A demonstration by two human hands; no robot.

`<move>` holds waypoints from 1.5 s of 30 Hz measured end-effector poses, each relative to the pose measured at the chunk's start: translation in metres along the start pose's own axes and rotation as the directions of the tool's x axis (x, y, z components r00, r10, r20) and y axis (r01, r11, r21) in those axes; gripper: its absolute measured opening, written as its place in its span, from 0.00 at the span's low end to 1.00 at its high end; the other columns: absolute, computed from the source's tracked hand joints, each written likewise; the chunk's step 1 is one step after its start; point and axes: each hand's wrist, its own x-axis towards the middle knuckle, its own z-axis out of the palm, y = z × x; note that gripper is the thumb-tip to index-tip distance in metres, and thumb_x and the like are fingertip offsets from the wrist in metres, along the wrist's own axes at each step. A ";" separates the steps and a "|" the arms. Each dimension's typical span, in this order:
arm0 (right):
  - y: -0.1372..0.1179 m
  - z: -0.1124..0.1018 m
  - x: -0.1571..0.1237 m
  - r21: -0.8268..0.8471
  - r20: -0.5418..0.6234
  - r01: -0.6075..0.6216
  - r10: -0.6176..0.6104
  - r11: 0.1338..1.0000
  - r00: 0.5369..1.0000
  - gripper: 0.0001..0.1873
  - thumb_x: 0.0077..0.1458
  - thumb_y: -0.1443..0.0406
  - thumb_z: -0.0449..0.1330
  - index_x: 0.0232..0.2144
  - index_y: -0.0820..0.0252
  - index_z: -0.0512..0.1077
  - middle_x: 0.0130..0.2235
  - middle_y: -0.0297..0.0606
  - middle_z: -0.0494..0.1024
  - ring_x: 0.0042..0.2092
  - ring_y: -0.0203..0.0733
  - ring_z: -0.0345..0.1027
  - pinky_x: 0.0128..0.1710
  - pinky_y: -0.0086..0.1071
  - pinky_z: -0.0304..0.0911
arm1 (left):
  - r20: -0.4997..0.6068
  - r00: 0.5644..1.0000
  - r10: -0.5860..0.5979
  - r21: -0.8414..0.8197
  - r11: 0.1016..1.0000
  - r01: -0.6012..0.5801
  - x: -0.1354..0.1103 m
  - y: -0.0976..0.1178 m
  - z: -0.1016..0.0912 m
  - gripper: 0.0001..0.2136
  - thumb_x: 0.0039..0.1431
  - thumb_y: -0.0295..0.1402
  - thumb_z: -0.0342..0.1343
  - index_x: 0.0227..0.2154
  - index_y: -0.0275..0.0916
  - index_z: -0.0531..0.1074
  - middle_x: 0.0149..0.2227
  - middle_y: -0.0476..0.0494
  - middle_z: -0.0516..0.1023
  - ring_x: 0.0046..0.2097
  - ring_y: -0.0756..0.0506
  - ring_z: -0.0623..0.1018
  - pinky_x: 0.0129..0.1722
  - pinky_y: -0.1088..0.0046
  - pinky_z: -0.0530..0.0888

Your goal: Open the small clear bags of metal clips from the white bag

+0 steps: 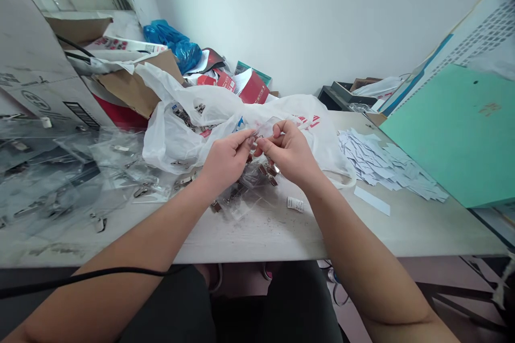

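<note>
My left hand (228, 156) is closed in a pinch on the edge of a small clear plastic sleeve (269, 127). Close beside it, my right hand (290, 152) has thumb and forefinger together on the same sleeve, the other fingers curled. Whether a clip sits between the fingertips is too small to tell. Below both hands lies a heap of clear plastic pieces with metal clips (263, 174). A white plastic bag (169, 144) behind the hands lies open, with more metal clips inside.
Many clear sleeves with clips (60, 187) cover the table's left side. Paper slips (378, 163) are piled at right, near a loose white strip (372, 201) and a printed label (295, 203). Cardboard boxes (44, 69) stand left; a green board (454, 139) leans right. A black cable (100, 274) crosses my left forearm.
</note>
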 end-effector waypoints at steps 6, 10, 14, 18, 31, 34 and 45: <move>0.003 0.001 0.000 -0.023 0.024 0.009 -0.008 1.000 1.000 0.27 0.60 0.51 0.70 0.39 0.48 0.53 0.31 0.29 0.83 0.29 0.39 0.72 0.28 0.34 0.58 | 0.071 0.997 0.036 -0.033 0.999 -0.034 0.000 0.004 0.000 0.10 0.73 0.38 0.61 0.45 0.45 0.87 0.33 0.50 0.82 0.33 0.45 0.74 0.39 0.67 0.72; 0.006 0.003 0.000 -0.025 -0.020 0.015 -0.015 1.000 1.000 0.27 0.61 0.53 0.69 0.38 0.48 0.51 0.31 0.29 0.83 0.28 0.39 0.72 0.29 0.35 0.60 | 0.098 0.991 0.093 0.061 0.993 -0.099 0.001 0.009 -0.002 0.11 0.73 0.34 0.56 0.40 0.45 0.85 0.33 0.49 0.82 0.34 0.45 0.74 0.39 0.67 0.71; 0.009 0.007 -0.002 0.003 -0.075 0.052 -0.052 0.999 0.996 0.29 0.62 0.51 0.70 0.38 0.48 0.50 0.30 0.27 0.80 0.27 0.38 0.69 0.29 0.34 0.61 | 0.098 0.979 0.178 0.170 0.966 -0.192 0.002 0.008 -0.003 0.13 0.71 0.30 0.53 0.41 0.45 0.85 0.36 0.46 0.84 0.37 0.42 0.78 0.42 0.65 0.73; 0.011 0.012 -0.001 0.059 -0.143 0.057 -0.048 0.997 0.989 0.35 0.60 0.43 0.72 0.38 0.47 0.48 0.32 0.27 0.80 0.24 0.36 0.65 0.25 0.36 0.60 | 0.080 0.977 0.199 0.176 0.962 -0.210 0.002 0.006 -0.002 0.14 0.70 0.31 0.54 0.45 0.47 0.87 0.42 0.44 0.87 0.43 0.40 0.81 0.47 0.63 0.75; -0.004 0.011 -0.005 0.278 -0.130 -0.024 0.062 0.960 0.990 0.33 0.48 0.62 0.76 0.40 0.48 0.53 0.38 0.29 0.84 0.39 0.41 0.80 0.40 0.39 0.73 | 0.046 0.955 0.293 0.430 0.857 -0.284 0.001 -0.003 -0.006 0.21 0.73 0.27 0.49 0.58 0.43 0.84 0.52 0.42 0.90 0.50 0.41 0.86 0.51 0.64 0.82; -0.004 0.011 -0.004 0.297 -0.184 -0.031 0.089 0.954 0.979 0.34 0.47 0.63 0.76 0.39 0.48 0.53 0.36 0.28 0.83 0.35 0.41 0.80 0.34 0.36 0.71 | 0.068 0.938 0.339 0.511 0.796 -0.325 0.002 -0.007 -0.005 0.22 0.74 0.26 0.47 0.60 0.40 0.83 0.52 0.41 0.90 0.50 0.42 0.87 0.50 0.65 0.83; -0.004 0.014 -0.006 0.367 -0.167 -0.005 0.071 0.930 0.983 0.33 0.48 0.63 0.79 0.38 0.49 0.56 0.35 0.29 0.84 0.35 0.42 0.81 0.34 0.37 0.71 | 0.110 0.922 0.372 0.568 0.738 -0.365 0.001 -0.007 -0.003 0.19 0.74 0.24 0.47 0.53 0.35 0.83 0.42 0.41 0.88 0.42 0.43 0.85 0.39 0.68 0.79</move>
